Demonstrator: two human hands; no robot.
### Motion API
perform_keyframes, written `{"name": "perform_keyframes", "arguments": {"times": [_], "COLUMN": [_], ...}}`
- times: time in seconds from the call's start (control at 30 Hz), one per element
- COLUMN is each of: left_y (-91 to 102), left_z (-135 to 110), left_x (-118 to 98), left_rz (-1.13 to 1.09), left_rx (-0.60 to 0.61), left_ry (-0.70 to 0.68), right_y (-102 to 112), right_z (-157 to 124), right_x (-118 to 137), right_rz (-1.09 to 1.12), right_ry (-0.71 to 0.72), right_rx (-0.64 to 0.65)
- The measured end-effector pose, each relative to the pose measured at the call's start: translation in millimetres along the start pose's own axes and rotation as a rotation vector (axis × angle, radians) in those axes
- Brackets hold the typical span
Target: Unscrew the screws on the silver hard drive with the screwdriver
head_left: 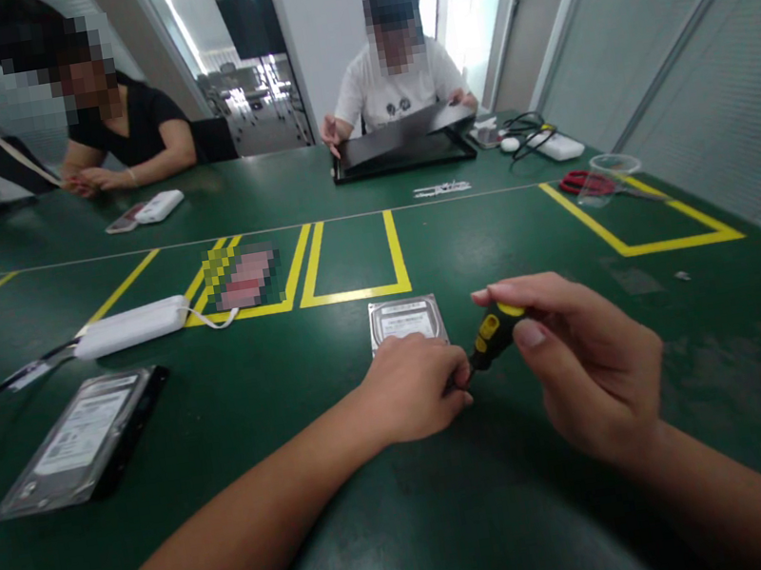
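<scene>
A silver hard drive [405, 320] with a white label lies flat on the green table [585, 484] in front of me. My left hand [418, 396] is closed and rests on its near edge, hiding that part. My right hand [584, 359] pinches a small screwdriver with a black and yellow handle [493, 334]. The tool slants down to the left, its tip meeting the drive beside my left fingers. The tip itself is hidden.
A second hard drive in a clear bag [77, 444] lies at the left, with a white power strip [131, 325] behind it. Yellow tape boxes [357, 293] mark the table. Red scissors [585, 183] and a plastic cup [612, 171] sit far right. Two people work across the table.
</scene>
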State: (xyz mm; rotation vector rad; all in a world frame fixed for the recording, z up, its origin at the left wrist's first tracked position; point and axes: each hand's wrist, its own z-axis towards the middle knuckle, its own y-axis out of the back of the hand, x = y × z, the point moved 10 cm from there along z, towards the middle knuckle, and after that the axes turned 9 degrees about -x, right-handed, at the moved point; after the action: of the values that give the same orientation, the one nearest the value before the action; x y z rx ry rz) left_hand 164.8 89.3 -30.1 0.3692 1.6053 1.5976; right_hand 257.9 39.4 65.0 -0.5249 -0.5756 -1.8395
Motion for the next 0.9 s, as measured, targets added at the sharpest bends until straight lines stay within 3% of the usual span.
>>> {"name": "perform_keyframes", "arguments": {"times": [0.9], "left_y": [-1.1], "left_z": [-0.7], "left_x": [0.9], "left_rz": [0.018], "left_rx": [-0.016], "left_ry": [-0.007], "right_y": [0.9], "right_z": [-3.9], "right_x": [-9.6], "right_rz": [-0.012], "right_ry": [-0.033], "right_rx": [-0.046]}}
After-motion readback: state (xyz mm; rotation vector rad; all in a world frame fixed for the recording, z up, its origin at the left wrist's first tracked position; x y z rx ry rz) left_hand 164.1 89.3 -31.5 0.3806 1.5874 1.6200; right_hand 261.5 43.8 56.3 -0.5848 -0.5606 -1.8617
